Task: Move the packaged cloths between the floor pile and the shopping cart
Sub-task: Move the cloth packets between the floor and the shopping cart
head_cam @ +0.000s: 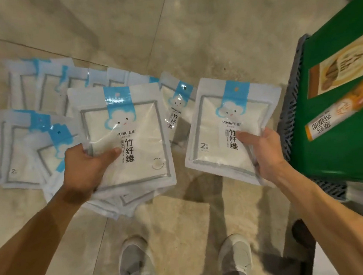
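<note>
Left hand: the left hand [85, 167] gripped a fanned stack of cloth packets [127, 143], thumb on top, fingers hidden beneath.
Right hand: the right hand [264, 148] pinched a single cloth packet [229, 130] at its lower right corner, thumb over the printed face.
Hands: well apart, each clamped on its own load.
Floor pile: more packets [34, 130] lay overlapped on the tiled floor [187, 36], from 9 to 12 o'clock of the left hand.
Cart: the shopping cart basket [290, 112] stood at 3 o'clock of the right hand, just beside it, holding a green box [343, 154].
Long axis: both held packets ran 6 to 12 o'clock, label end far.
Nearer hand: the right one, so its packet likely went in first.
</note>
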The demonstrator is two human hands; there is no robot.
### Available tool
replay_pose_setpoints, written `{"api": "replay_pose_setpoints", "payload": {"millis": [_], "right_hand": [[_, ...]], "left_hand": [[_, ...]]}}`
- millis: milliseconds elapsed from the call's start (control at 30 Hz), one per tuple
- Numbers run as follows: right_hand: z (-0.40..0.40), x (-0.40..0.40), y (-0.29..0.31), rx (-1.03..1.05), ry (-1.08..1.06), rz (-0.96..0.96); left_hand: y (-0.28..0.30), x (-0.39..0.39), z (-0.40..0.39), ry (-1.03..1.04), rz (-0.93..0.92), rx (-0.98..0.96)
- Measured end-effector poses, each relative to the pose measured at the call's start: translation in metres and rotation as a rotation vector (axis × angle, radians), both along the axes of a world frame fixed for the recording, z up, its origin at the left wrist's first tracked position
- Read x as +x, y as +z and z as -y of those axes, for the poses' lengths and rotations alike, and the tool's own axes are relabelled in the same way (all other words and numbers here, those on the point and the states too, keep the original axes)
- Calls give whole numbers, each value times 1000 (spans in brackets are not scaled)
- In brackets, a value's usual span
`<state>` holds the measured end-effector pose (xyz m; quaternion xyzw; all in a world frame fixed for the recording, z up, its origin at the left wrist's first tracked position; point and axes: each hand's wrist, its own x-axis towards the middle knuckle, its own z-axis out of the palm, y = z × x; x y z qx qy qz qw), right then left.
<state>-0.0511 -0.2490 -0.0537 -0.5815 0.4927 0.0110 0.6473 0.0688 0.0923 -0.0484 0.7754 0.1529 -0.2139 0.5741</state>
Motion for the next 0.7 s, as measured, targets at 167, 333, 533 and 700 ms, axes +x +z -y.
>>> {"api": "replay_pose_setpoints", "payload": {"millis": [167,333,533,700], "right_hand": [[-5,29,110,-84,136,41],[-20,70,243,-41,240,162],[-43,110,418,-5,335,191],[-73,129,565,39,416,260]], "left_hand": [[94,25,-11,44,62,8],[212,55,-26,114,88,-5],[387,82,-60,162,128,-22],[537,93,-104,187,205,-33]]}}
